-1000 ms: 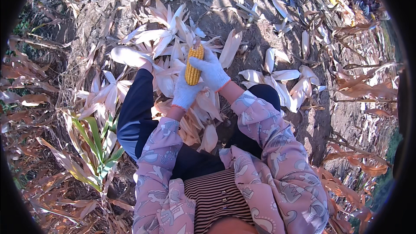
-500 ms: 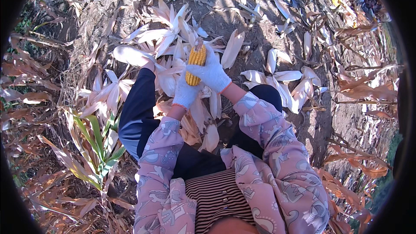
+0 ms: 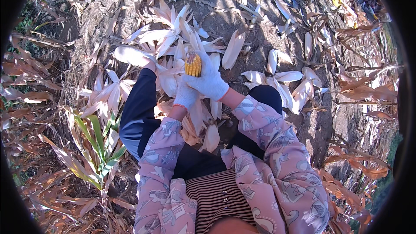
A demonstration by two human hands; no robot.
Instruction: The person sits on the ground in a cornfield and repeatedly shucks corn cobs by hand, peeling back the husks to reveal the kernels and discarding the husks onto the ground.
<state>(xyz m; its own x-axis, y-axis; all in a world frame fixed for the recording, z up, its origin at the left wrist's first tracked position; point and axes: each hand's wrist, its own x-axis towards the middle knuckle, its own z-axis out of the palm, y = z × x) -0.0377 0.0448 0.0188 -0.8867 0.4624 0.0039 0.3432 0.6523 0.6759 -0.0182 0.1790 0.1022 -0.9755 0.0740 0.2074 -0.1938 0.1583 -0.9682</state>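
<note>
A yellow ear of corn points up and away from me between my two gloved hands, its tip end showing. My right hand, in a white knit glove, wraps round its right side and lower part. Beneath it, my left hand, gloved the same way, is closed at the base of the ear; most of its fingers are hidden behind the right hand. Pale dry corn husks spread on the ground just beyond and under my hands.
More opened husks lie by my right knee, and others by my left leg. A partly green corn plant stands at the left. Dry stalks and leaves border the bare soil. A dark bundle sits far right.
The ear has tilted, so its tip end now faces up and less of its length shows. My right hand has closed further over its lower part, covering more of my left hand.
</note>
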